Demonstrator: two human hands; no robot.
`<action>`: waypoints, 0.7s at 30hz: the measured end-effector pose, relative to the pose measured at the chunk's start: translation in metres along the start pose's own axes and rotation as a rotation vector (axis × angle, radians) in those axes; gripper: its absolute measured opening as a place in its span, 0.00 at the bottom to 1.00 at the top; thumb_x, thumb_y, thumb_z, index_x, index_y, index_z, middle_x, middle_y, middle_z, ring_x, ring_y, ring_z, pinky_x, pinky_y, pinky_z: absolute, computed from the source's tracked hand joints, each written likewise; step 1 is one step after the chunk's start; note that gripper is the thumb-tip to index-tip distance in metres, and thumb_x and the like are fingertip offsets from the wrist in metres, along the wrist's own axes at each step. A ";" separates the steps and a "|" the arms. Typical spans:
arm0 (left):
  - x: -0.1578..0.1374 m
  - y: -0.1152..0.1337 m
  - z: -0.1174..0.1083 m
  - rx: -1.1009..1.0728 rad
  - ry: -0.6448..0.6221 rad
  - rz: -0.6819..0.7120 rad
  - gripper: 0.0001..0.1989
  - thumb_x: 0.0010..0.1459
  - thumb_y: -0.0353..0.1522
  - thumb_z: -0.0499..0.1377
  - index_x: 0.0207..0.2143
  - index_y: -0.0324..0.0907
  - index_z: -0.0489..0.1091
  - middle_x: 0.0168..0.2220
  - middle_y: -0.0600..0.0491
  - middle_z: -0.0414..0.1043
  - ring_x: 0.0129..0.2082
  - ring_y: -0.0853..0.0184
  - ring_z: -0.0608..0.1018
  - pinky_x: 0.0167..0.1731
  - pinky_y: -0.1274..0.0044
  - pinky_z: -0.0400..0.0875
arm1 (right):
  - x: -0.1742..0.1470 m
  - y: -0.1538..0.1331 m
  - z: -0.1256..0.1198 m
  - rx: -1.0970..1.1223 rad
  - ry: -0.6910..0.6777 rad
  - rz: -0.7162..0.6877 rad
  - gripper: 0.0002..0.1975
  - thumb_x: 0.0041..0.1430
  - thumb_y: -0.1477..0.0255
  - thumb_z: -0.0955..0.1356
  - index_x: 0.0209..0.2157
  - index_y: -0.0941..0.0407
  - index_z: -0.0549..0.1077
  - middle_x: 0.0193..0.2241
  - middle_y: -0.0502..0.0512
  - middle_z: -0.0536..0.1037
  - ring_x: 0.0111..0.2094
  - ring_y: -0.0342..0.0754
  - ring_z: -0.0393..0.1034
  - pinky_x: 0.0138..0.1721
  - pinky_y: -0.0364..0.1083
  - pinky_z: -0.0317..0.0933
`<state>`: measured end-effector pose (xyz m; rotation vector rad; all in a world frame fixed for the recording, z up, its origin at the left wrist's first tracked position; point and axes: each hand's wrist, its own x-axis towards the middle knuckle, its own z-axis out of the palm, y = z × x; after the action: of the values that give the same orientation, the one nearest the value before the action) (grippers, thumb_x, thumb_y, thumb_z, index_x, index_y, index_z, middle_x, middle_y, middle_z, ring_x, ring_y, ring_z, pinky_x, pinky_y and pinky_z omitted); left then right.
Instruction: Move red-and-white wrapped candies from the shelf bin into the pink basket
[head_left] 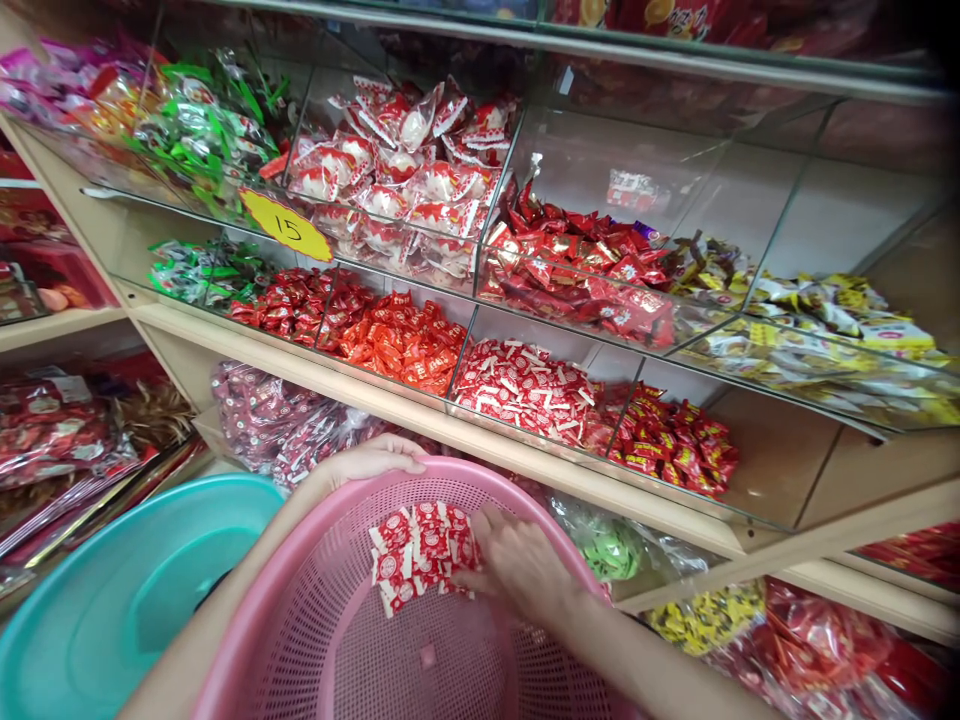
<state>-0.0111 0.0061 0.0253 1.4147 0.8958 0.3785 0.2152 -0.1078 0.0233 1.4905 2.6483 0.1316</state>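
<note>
Head view: pink basket (304, 615) bears the red-and-white packets (411, 560).
Packets: basket floor, toward the far rim; no clear long axis.
Right hand (521, 565): nearer, packets just left of its fingers; pinching, cannot tell.
Left hand (379, 461): fingers curled over the far-left rim.
</note>
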 end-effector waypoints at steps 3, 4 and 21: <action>0.002 -0.005 -0.003 -0.012 0.006 -0.012 0.15 0.45 0.39 0.64 0.35 0.42 0.75 0.35 0.49 0.75 0.32 0.63 0.72 0.34 0.75 0.64 | 0.007 0.023 -0.035 0.080 0.158 0.050 0.18 0.63 0.56 0.58 0.37 0.58 0.64 0.34 0.58 0.72 0.29 0.48 0.70 0.26 0.45 0.60; 0.003 -0.008 -0.004 -0.006 0.009 -0.005 0.14 0.45 0.39 0.64 0.35 0.42 0.75 0.35 0.49 0.75 0.32 0.63 0.72 0.34 0.75 0.65 | 0.010 0.033 -0.047 0.107 0.226 0.083 0.17 0.64 0.58 0.57 0.36 0.57 0.64 0.34 0.57 0.72 0.29 0.48 0.69 0.26 0.44 0.59; 0.001 0.002 0.000 0.007 0.027 -0.013 0.14 0.45 0.38 0.65 0.34 0.41 0.76 0.34 0.49 0.76 0.33 0.62 0.73 0.37 0.73 0.65 | -0.023 0.002 0.021 0.123 -0.401 0.121 0.12 0.55 0.68 0.67 0.36 0.61 0.76 0.36 0.64 0.78 0.39 0.57 0.74 0.37 0.50 0.67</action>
<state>-0.0102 0.0068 0.0270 1.4129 0.9286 0.3856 0.2315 -0.1261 0.0039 1.5230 2.2835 -0.2962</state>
